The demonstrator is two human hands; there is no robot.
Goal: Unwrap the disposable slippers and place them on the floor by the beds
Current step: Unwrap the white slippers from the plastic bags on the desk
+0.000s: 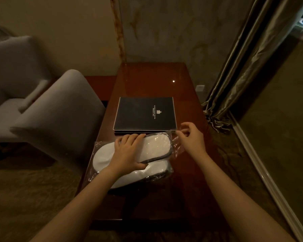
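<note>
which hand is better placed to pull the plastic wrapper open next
Right. The right hand already pinches the wrapper's open end, while the left hand lies flat on the slippers, steadying them.

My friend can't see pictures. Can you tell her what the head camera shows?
A left hand presses white slippers, still in a clear plastic bag, onto a dark wooden table. The right hand pinches the bag's end. A black folder lies behind.

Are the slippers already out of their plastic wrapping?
No, the white slippers still lie inside the clear plastic bag on the table, with the left hand pressing on them and the right hand pinching the bag's end.
</note>
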